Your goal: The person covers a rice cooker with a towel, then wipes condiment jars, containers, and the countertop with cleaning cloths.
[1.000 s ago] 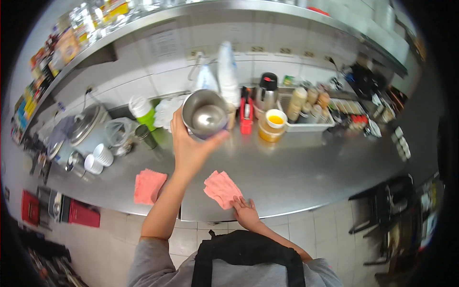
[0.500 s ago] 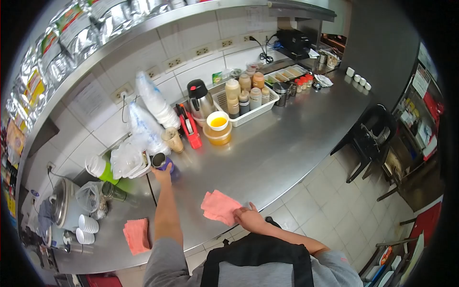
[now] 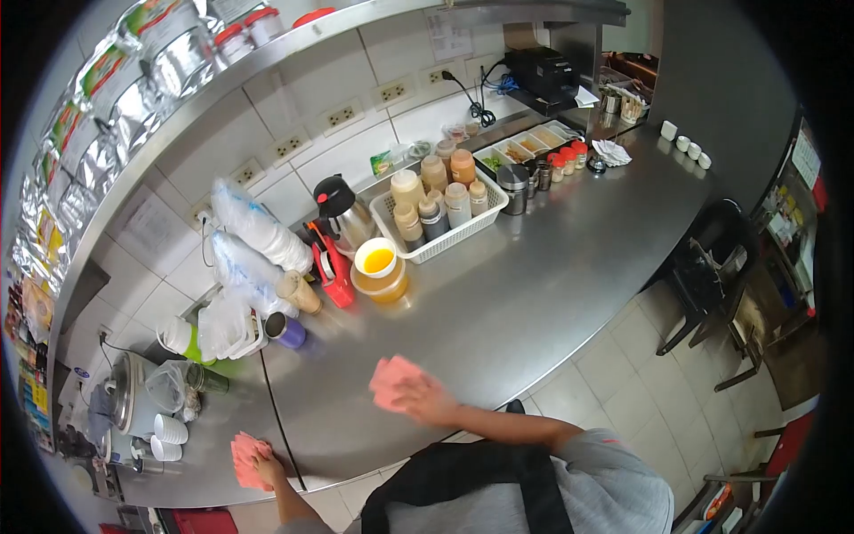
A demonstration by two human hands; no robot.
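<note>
clasps a crumpled pink cloth [image 3: 246,460] in the left hand [image 3: 265,466], left of the counter seam [image 3: 280,414]; covers a second cloth [image 3: 389,380] with the right hand [image 3: 429,400], too blurred to tell how closed, on the steel counter [image 3: 498,311].

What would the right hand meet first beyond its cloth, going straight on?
Probably the purple cup, across bare counter; the right hand could narrowly miss its near side, as depth is unclear.

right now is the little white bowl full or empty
Not empty: the white bowl has something yellow showing inside its rim. How deep, I cannot tell.
</note>
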